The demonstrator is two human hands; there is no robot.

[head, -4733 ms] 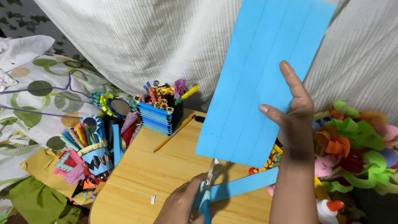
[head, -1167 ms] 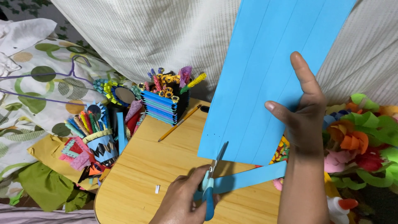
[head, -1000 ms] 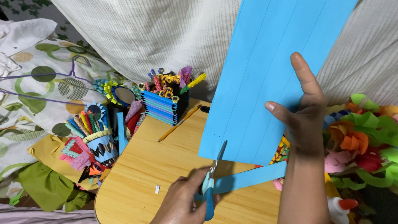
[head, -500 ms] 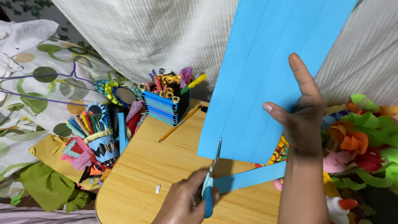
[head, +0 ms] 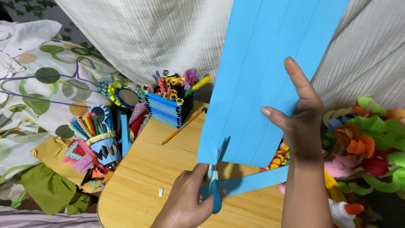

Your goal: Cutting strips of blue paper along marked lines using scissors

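Head view: a smooth, ruled blue paper sheet (head: pixel 270 80) is held upright above the round wooden table (head: pixel 139 173), pinched by the right hand (head: pixel 301 122); blue-handled scissors (head: pixel 214 177) are gripped in the left hand (head: pixel 185 204), blades parted at its lower edge.

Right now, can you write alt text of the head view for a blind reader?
A left hand cuts a blue lined paper sheet with blue scissors, while the right hand holds it upright above a wooden table beside colourful paper crafts.
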